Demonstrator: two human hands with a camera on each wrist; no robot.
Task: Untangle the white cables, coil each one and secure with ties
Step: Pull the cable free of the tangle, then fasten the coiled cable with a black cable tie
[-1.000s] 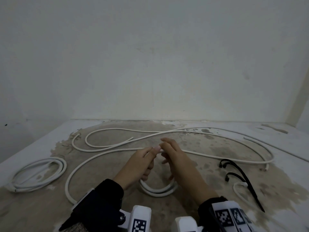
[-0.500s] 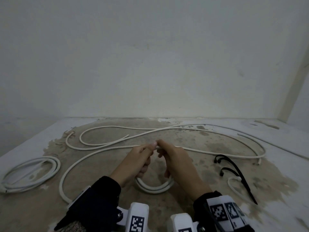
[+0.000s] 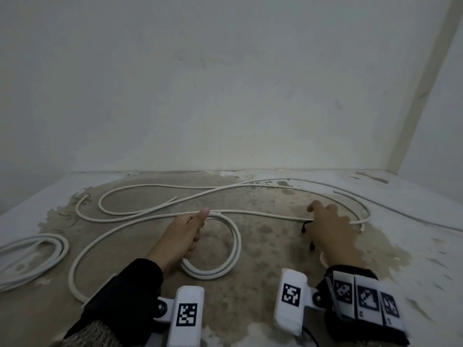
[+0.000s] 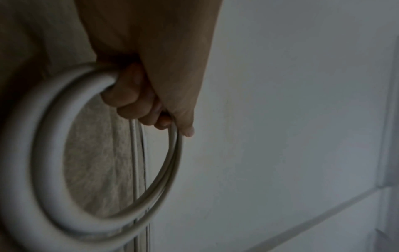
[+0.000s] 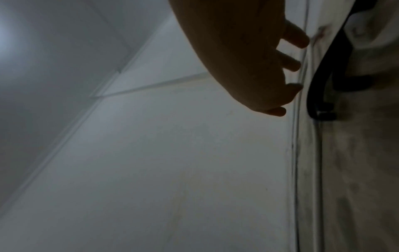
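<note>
My left hand (image 3: pixel 186 234) grips a small coil (image 3: pixel 225 259) of white cable, fingers curled round its loops (image 4: pixel 54 119) and thumb on top. From the coil the same cable (image 3: pixel 263 213) runs right across the stained floor to my right hand (image 3: pixel 330 226). That hand hovers with fingers spread and straight (image 5: pixel 289 63) just above the cable, holding nothing. Black ties (image 3: pixel 307 227) lie under it, mostly hidden; the right wrist view shows them (image 5: pixel 319 81) beside the fingertips. More white cable (image 3: pixel 140 212) loops at the back left.
A finished white coil (image 3: pixel 32 256) lies at the far left. The wall (image 3: pixel 225 96) rises directly behind the cables, with a corner (image 3: pixel 426 96) at the right. Another thin cable (image 3: pixel 413 214) runs along the floor at the far right.
My right hand let go beside the left and moved right along the cable to the black ties. The left hand kept its grip on the coil.
</note>
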